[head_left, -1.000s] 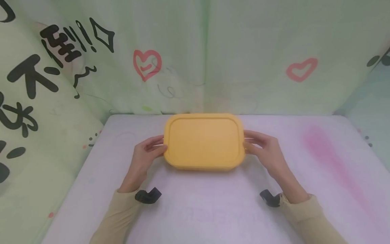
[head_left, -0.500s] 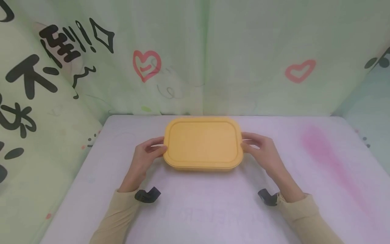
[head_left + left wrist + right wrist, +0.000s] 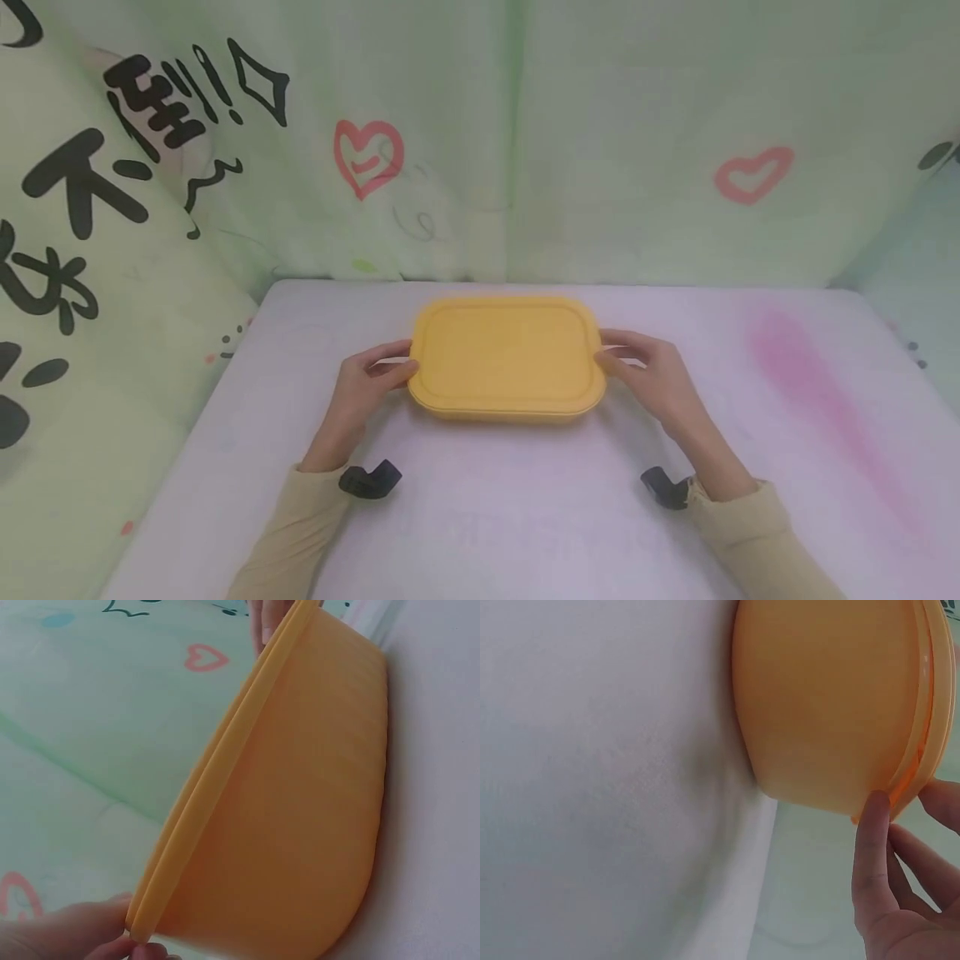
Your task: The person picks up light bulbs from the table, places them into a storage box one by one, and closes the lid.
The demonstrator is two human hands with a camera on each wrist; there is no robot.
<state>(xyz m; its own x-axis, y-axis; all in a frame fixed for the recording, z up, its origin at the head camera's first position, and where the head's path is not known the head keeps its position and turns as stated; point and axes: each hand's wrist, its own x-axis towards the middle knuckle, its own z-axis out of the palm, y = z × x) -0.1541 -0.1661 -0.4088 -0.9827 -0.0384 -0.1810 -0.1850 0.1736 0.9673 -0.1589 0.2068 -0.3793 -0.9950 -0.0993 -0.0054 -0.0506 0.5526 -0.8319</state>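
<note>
A yellow rectangular storage box (image 3: 507, 354) with rounded corners and a fitted lid is at the table's far middle. My left hand (image 3: 362, 390) pinches its left end at the rim, thumb nearer me and fingers further back. At the opposite end my right hand (image 3: 660, 379) grips the rim likewise. In the left wrist view the box's side wall (image 3: 277, 795) leans over the white tabletop. The right wrist view has a narrow slit between the lid's edge (image 3: 939, 697) and the box near my fingertips. What is inside is hidden.
A white table (image 3: 510, 517) with a pink smear at the right lies under the box. Behind it hangs a pale green curtain (image 3: 600, 167) with hearts and black lettering. Black wrist mounts (image 3: 371, 480) jut inward from both beige sleeves.
The box's far edge has come down in the head view, so the lid looks flatter. Both hands keep their grip at the ends. The head view has shifted slightly.
</note>
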